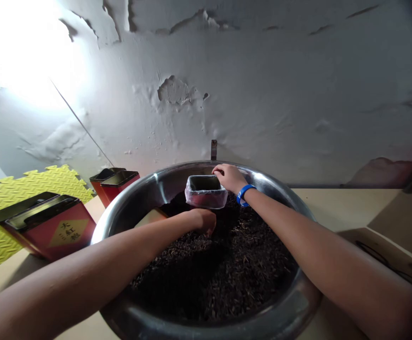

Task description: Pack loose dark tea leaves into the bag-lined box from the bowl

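A large steel bowl [128, 315] holds a deep bed of dark, twisted loose tea leaves [248, 264]. My right hand [231, 178], with a blue wristband, pinches the right back rim of a red rectangular tea tin [206, 199]. Clear plastic is folded over the tin's rim and hangs around its outside. The tin's mouth faces up, and its inside looks dark. Just below the tin, my left hand [204, 222] is curled down at the leaves; its fingertips and whatever they hold are hidden.
Left of the bowl stand red tins with black rims, one pair near [55, 231] and one farther back [117, 184]. A pale, flat-sided object [151, 217] lies in the bowl. Behind rises a peeling wall [262, 94]. A cardboard box [400, 226] and dark cord are at right.
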Tool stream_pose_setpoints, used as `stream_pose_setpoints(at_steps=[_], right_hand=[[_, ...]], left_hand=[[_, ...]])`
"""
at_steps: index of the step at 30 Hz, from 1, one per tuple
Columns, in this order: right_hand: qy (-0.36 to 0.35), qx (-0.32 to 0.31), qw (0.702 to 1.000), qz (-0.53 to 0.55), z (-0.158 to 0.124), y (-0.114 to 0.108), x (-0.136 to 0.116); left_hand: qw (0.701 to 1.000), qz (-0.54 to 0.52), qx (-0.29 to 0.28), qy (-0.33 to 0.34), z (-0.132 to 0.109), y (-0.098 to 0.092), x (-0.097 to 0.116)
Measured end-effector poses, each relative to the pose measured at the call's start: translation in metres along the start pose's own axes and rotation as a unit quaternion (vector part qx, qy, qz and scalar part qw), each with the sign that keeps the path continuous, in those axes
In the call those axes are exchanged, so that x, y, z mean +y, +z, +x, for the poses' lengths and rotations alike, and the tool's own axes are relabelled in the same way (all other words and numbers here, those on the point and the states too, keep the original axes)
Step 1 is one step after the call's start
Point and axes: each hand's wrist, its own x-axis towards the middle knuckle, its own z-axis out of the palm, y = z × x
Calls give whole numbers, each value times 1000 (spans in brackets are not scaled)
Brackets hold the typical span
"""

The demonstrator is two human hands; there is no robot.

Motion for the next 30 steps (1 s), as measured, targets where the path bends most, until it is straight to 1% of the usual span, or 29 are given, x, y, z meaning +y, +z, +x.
stream_pose_setpoints(at_steps=[5,10,13,16,19,23,27,30], right_hand=[[3,-16,1000,-7,0,-1,-2],[10,-22,1000,-6,0,-4,-7],[21,-27,999,-4,-1,-5,-9],[30,-23,999,-1,-1,-6,-8],[33,-13,999,-1,-1,-6,-5],[37,-8,999,-6,-1,-8,-4],[32,-11,999,-8,-1,-7,-4],[33,-13,999,-6,-1,-5,-3]], left_hand=[[999,42,-7,21,0,2,-2],[999,40,15,19,-4,1,-2],[999,30,16,24,-5,2,-2],[999,-14,29,11,-6,2,-3],[997,-46,56,-11,-9,-2,-2],[992,-78,94,9,-16,-10,0],[986,-132,92,36,-21,-14,1],[982,-174,66,38,-24,-16,3]])
